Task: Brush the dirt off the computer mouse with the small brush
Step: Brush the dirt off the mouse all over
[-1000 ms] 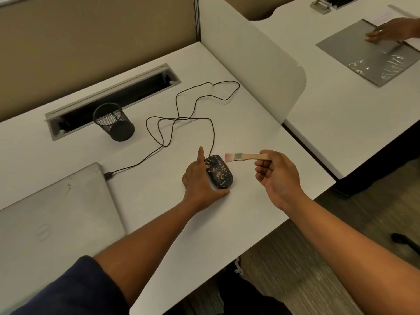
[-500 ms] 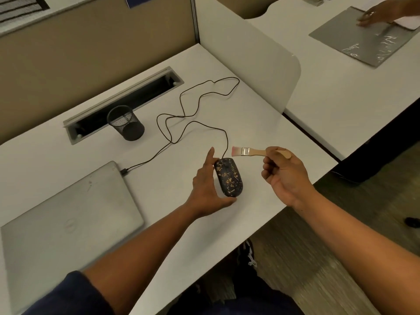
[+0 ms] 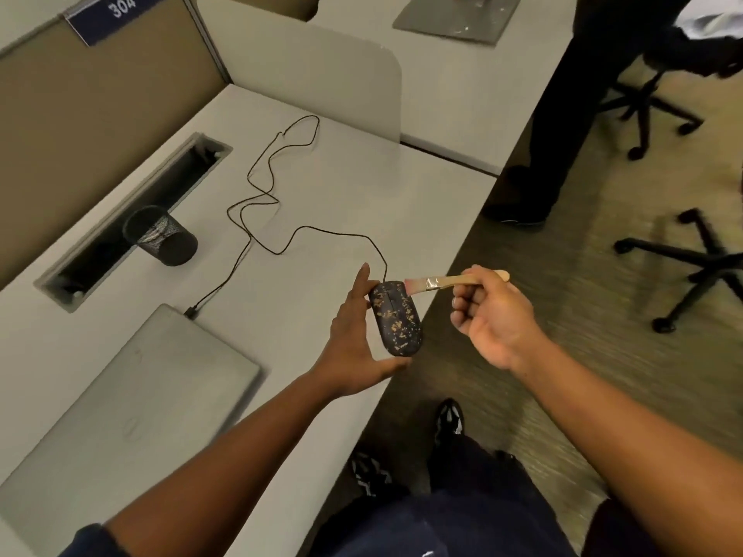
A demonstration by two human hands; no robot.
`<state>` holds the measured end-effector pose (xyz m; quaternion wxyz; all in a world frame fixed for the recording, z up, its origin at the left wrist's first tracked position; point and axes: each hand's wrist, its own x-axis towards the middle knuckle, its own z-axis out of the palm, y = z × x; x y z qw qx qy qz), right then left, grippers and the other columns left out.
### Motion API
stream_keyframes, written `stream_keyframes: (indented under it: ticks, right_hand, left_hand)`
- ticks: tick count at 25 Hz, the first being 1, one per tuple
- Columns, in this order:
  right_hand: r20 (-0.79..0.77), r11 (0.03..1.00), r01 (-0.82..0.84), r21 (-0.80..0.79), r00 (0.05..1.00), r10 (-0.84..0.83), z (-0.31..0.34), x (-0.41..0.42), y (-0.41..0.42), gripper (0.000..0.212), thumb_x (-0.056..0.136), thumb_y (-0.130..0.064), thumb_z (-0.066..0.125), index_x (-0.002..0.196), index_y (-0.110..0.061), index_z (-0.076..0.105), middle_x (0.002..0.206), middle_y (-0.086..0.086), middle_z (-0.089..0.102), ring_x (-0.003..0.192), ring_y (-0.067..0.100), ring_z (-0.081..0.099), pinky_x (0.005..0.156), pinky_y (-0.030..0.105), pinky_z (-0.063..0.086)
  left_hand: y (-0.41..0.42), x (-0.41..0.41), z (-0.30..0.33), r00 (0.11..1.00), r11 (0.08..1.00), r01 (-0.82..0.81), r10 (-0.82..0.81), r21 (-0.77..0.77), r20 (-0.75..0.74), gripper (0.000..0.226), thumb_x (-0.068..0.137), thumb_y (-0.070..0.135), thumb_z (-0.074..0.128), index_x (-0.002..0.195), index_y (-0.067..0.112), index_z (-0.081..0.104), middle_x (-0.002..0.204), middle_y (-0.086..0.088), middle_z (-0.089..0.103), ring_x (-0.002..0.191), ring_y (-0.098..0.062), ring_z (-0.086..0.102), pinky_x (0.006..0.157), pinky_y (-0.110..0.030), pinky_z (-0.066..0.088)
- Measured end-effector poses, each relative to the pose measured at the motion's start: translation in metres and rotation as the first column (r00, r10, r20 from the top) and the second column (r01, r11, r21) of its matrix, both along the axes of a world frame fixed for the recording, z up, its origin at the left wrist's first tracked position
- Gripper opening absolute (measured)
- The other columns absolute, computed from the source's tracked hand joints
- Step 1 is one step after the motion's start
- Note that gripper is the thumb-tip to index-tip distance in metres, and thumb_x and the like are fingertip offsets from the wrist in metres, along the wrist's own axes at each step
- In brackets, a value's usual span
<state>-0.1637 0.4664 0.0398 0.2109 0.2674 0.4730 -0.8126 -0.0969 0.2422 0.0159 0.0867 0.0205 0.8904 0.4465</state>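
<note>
A black computer mouse [image 3: 396, 318] speckled with tan dirt is held in my left hand [image 3: 356, 339], lifted at the desk's front edge. Fingers cup its left side and the thumb sits under its near end. Its thin black cable [image 3: 277, 203] loops back over the desk to the laptop. My right hand [image 3: 492, 315] grips the wooden handle of a small brush [image 3: 440, 282]. The pink bristles touch the mouse's far right corner.
A closed grey laptop [image 3: 132, 404] lies at the near left of the white desk [image 3: 329, 186]. A black mesh cup [image 3: 161, 235] stands by the cable slot [image 3: 132, 219]. Another person's legs [image 3: 555, 126] and office chair bases [image 3: 691, 259] are on the carpet to the right.
My left hand has lifted the mouse off the desk and brought it to the front edge. The brush has come in until its bristles touch the mouse. The view swung right.
</note>
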Motion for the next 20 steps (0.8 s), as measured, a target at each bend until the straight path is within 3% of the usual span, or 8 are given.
stream_keyframes:
  ticks: [3, 6, 10, 14, 18, 20]
  right_hand:
    - [0.019, 1.000, 0.029, 0.003, 0.999, -0.029, 0.000, 0.019, 0.020, 0.019, 0.101, -0.028, 0.062, 0.092, -0.017, 0.075, 0.070, 0.000, 0.066, 0.062, 0.010, 0.062, 0.060, 0.028, 0.050]
    - [-0.018, 1.000, 0.021, 0.009, 1.000, -0.020, -0.001, 0.027, 0.041, 0.015, 0.098, -0.032, 0.068, 0.097, -0.018, 0.075, 0.072, -0.001, 0.067, 0.065, 0.010, 0.063, 0.062, 0.028, 0.052]
    - [-0.249, 0.984, -0.110, 0.137, 0.958, 0.142, 0.001, 0.030, 0.074, 0.032, 0.084, -0.039, 0.075, 0.105, -0.016, 0.074, 0.079, 0.004, 0.073, 0.070, 0.014, 0.068, 0.061, 0.024, 0.054]
    - [-0.427, 0.936, -0.206, 0.285, 0.847, 0.316, 0.003, 0.028, 0.098, 0.001, 0.087, -0.018, 0.078, 0.088, -0.019, 0.078, 0.075, 0.002, 0.070, 0.069, 0.014, 0.061, 0.060, 0.024, 0.052]
    - [-0.422, 0.935, -0.256, 0.245, 0.840, 0.340, -0.002, 0.028, 0.107, 0.018, 0.094, 0.001, 0.069, 0.088, -0.015, 0.075, 0.072, 0.003, 0.066, 0.065, 0.014, 0.057, 0.061, 0.028, 0.050]
    - [-0.406, 0.942, -0.248, 0.227, 0.855, 0.323, -0.001, 0.028, 0.109, 0.012, 0.089, -0.004, 0.069, 0.091, -0.014, 0.075, 0.073, 0.006, 0.069, 0.064, 0.015, 0.060, 0.061, 0.029, 0.052]
  left_hand:
    - [0.017, 0.008, -0.004, 0.999, 0.999, 0.035, -0.035, 0.008, 0.018, 0.147, 0.068, 0.039, 0.099, 0.148, 0.070, -0.019, 0.168, 0.008, 0.028, 0.149, -0.018, 0.038, 0.123, -0.055, 0.037]
    - [0.035, 0.012, -0.012, 0.999, 0.999, 0.043, -0.043, 0.000, 0.030, 0.147, 0.067, 0.044, 0.100, 0.154, 0.066, -0.017, 0.169, 0.012, 0.026, 0.150, -0.017, 0.038, 0.123, -0.056, 0.036]
    - [0.060, 0.014, -0.021, 0.999, 0.998, 0.033, -0.033, -0.050, 0.010, 0.146, 0.062, 0.053, 0.098, 0.157, 0.062, -0.013, 0.166, 0.012, 0.031, 0.146, -0.019, 0.043, 0.120, -0.058, 0.039]
    - [0.079, 0.013, -0.022, 0.997, 0.978, 0.040, -0.052, -0.204, -0.054, 0.144, 0.060, 0.056, 0.096, 0.157, 0.061, -0.011, 0.163, 0.009, 0.034, 0.144, -0.020, 0.043, 0.120, -0.047, 0.032]
    - [0.090, 0.011, -0.021, 0.986, 0.941, 0.022, -0.077, -0.339, -0.149, 0.143, 0.062, 0.055, 0.095, 0.160, 0.054, -0.010, 0.163, 0.007, 0.031, 0.142, -0.023, 0.043, 0.115, -0.041, 0.027]
    - [0.093, 0.010, -0.020, 0.980, 0.921, 0.000, -0.078, -0.389, -0.185, 0.138, 0.065, 0.053, 0.095, 0.162, 0.046, -0.003, 0.162, 0.003, 0.034, 0.139, -0.024, 0.045, 0.113, -0.041, 0.028]
